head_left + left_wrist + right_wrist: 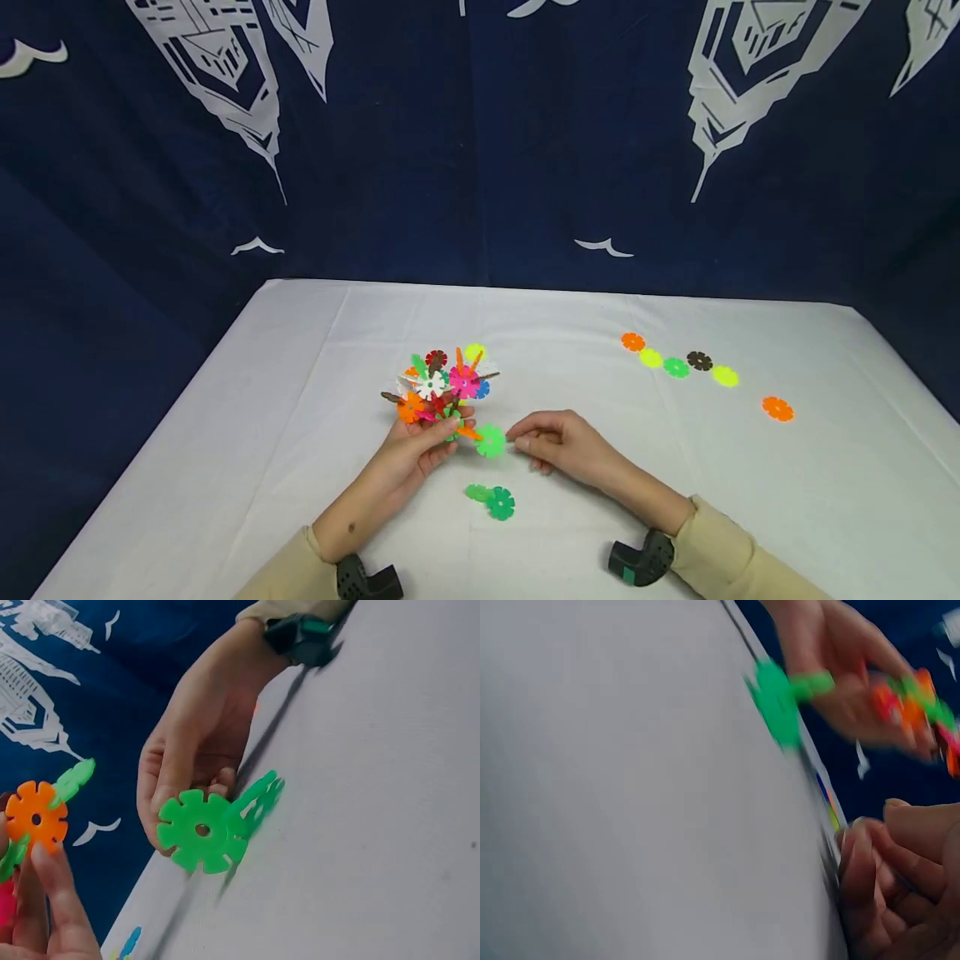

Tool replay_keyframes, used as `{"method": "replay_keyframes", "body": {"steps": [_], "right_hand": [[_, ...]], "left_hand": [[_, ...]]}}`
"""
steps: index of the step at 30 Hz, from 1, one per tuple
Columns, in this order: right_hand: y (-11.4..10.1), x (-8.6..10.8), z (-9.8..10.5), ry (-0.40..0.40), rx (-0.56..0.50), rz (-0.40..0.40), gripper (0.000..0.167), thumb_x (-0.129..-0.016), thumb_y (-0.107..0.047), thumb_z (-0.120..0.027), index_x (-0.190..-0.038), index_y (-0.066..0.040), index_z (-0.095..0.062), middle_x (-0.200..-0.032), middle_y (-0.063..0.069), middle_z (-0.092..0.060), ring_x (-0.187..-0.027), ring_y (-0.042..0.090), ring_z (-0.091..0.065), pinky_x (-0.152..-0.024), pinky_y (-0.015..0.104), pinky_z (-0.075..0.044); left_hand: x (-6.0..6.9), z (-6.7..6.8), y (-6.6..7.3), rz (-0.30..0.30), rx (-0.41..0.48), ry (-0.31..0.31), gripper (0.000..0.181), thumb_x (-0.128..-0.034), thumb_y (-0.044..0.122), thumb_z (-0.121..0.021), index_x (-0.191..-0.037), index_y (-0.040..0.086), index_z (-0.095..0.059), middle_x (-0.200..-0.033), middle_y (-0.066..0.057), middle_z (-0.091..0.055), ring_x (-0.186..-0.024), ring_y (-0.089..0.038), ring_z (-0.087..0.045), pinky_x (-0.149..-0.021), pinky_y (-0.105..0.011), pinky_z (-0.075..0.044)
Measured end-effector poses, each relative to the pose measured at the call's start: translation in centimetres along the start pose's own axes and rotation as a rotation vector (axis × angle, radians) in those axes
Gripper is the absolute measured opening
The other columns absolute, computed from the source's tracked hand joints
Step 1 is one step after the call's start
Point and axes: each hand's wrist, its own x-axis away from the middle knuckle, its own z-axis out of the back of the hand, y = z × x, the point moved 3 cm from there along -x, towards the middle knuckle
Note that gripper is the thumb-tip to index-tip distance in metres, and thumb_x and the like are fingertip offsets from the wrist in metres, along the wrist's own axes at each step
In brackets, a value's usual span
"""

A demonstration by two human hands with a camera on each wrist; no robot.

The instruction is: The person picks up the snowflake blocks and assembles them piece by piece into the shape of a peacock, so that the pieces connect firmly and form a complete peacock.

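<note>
A cluster of interlocking plastic flower discs (431, 385) in many colours is held by my left hand (416, 458), its thumb in front. At the cluster's lower right, a light green disc (491, 442) joins on by an orange disc (36, 817). My right hand (573, 446) is just right of that light green disc, fingers loosely bent. Nothing shows between its thumb and fingers in the right wrist view (900, 877). Below the hands, a joined pair of green discs (500, 503) lies on the table, one disc standing tilted against the other.
Several loose discs lie at the back right of the white-clothed table (570, 350): orange, yellow (725, 376), green (677, 367) and dark brown (700, 361). Another orange disc (777, 408) lies farther right. A dark blue printed curtain (480, 167) hangs behind the table.
</note>
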Motion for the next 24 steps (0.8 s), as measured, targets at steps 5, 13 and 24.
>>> {"method": "replay_keyframes", "body": {"steps": [5,13,24], "right_hand": [[-1.5,0.9,-3.3,-0.03,0.391,0.212,0.022,-0.08,-0.027,-0.075,-0.098,-0.016,-0.068,-0.086,-0.012,-0.055,-0.074,0.006,-0.051,-0.064,0.021,-0.046],[-1.1,1.7,-2.6,0.049,0.271,0.229,0.009,-0.08,-0.016,-0.075,-0.086,-0.017,-0.068,-0.085,-0.01,-0.058,-0.074,0.01,-0.054,-0.062,0.023,-0.048],[-1.9,2.9,0.2,0.245,0.057,0.441,0.02,-0.076,0.008,-0.072,-0.091,-0.006,-0.069,-0.095,0.007,-0.062,-0.092,0.02,-0.058,-0.066,0.025,-0.054]], "left_hand": [[-0.3,0.3,0.1,-0.068,-0.003,0.124,0.033,-0.0894,0.007,-0.062,-0.119,0.004,-0.048,-0.101,-0.003,-0.068,-0.073,-0.01,-0.05,-0.063,-0.016,-0.042],[-0.2,0.1,-0.9,-0.033,0.015,0.025,0.031,-0.093,0.01,-0.059,-0.12,-0.001,-0.047,-0.1,-0.002,-0.068,-0.069,-0.008,-0.053,-0.054,-0.012,-0.036],[0.4,-0.8,-2.0,0.065,-0.098,-0.199,0.053,-0.0879,-0.001,-0.061,-0.132,-0.004,-0.032,-0.099,-0.007,-0.063,-0.09,-0.018,-0.065,-0.086,-0.033,-0.049]]}}
